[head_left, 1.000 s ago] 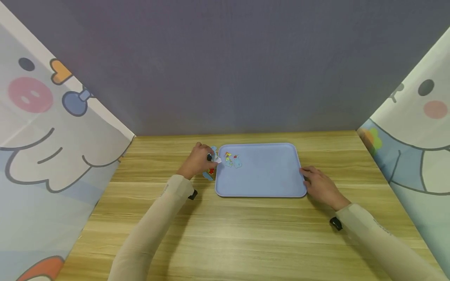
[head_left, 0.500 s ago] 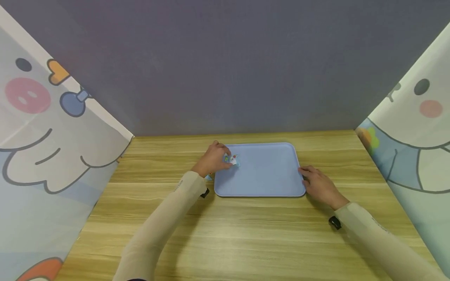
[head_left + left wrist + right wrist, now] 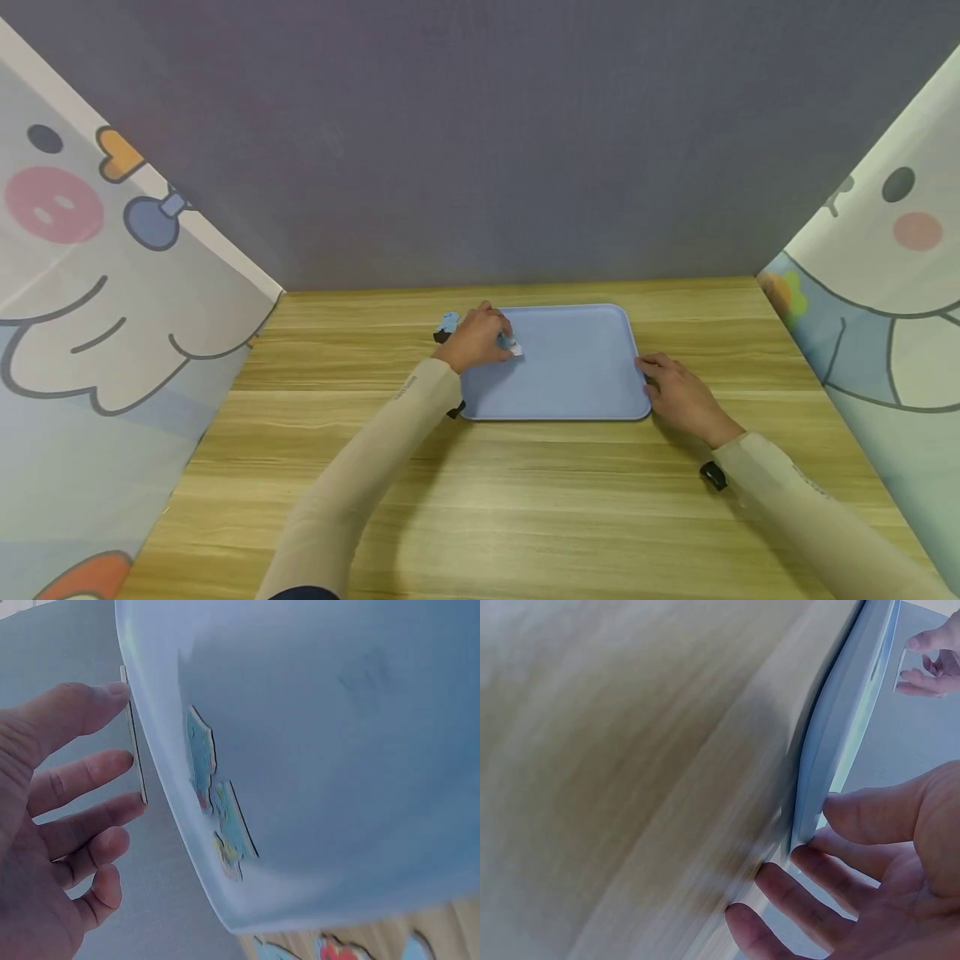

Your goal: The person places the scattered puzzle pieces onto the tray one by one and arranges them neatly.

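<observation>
My left hand [image 3: 478,337] is over the left part of a pale blue tray [image 3: 570,367], pinching a thin flat puzzle piece [image 3: 513,344] between thumb and fingers. In the left wrist view that puzzle piece [image 3: 136,742] is seen edge-on. Several light blue puzzle pieces [image 3: 201,754] lie inside the tray, some with yellow and red print; in the head view my hand hides them. My right hand [image 3: 684,402] touches the tray's right rim. In the right wrist view its thumb rests against the rim [image 3: 817,765], the other fingers extended below.
More puzzle pieces [image 3: 450,322] lie on the wooden table [image 3: 525,500] just left of the tray, partly hidden by my left hand. A grey wall [image 3: 480,150] stands behind the table, with cartoon-printed panels [image 3: 120,333] at both sides.
My left hand has moved right with the puzzle piece, from the table beside the tray to over its left part. My right hand stays at the rim.
</observation>
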### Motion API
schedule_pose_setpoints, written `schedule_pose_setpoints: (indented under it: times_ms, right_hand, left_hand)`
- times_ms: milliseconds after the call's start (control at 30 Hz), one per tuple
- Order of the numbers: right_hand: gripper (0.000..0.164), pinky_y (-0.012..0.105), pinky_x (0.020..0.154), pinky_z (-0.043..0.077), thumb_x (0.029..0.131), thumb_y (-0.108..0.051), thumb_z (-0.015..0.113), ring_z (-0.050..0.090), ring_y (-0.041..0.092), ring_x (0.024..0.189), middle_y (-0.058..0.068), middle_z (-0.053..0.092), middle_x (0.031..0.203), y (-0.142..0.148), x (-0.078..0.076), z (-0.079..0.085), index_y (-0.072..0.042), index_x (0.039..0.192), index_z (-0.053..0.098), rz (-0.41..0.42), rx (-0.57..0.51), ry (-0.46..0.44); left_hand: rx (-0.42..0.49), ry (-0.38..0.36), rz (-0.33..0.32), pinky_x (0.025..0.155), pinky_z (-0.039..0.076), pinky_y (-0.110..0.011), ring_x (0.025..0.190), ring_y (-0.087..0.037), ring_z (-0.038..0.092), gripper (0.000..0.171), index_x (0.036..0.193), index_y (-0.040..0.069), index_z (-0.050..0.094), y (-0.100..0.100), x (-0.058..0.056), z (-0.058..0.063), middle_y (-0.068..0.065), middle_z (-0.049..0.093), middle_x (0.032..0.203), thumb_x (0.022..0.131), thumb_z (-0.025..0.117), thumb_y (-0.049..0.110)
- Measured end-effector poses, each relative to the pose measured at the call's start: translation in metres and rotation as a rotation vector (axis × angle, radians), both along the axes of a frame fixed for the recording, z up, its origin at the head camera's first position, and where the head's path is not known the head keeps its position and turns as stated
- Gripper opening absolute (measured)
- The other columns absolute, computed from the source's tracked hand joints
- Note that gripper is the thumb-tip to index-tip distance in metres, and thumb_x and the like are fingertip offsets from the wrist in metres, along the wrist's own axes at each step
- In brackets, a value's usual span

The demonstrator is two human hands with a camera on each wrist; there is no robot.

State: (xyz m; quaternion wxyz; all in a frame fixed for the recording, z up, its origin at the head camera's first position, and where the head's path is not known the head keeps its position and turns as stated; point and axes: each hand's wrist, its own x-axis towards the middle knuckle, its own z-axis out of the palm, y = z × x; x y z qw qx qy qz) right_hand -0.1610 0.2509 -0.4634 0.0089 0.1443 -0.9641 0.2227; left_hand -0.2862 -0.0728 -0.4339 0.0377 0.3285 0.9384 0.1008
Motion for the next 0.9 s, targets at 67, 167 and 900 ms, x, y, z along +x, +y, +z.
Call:
schedule_pose_setpoints:
  times_ms: [67,167,900]
  right_hand:
    - [0.043,0.056,0.091,0.038,0.089,0.001,0.055,0.044,0.046,0.116,0.027,0.047,0.127,0.000,0.000,0.000,0.015,0.128,0.048,0.004,0.000,-0.006]
    - [0.042,0.056,0.091,0.038,0.089,0.001,0.055,0.044,0.046,0.116,0.027,0.047,0.127,0.000,0.000,0.000,0.015,0.128,0.048,0.001,0.000,-0.012]
    - [0.043,0.057,0.090,0.038,0.090,-0.001,0.056,0.044,0.046,0.117,0.027,0.046,0.129,0.000,-0.001,0.002,0.014,0.129,0.048,-0.008,0.003,-0.033]
  left_hand:
    - [-0.012,0.001,-0.005,0.085,0.036,-0.037,0.096,-0.015,0.044,0.028,0.098,0.016,0.073,0.004,-0.001,-0.001,0.004,0.065,0.106,0.077,0.079,0.033]
    - [-0.018,-0.006,-0.012,0.084,0.037,-0.036,0.095,-0.016,0.043,0.028,0.097,0.016,0.073,0.010,-0.003,-0.002,0.004,0.066,0.103,0.076,0.079,0.033]
    - [-0.052,-0.091,0.023,0.092,0.035,-0.039,0.102,-0.020,0.043,0.033,0.106,0.014,0.071,0.021,-0.010,-0.007,-0.001,0.064,0.107,0.079,0.077,0.032]
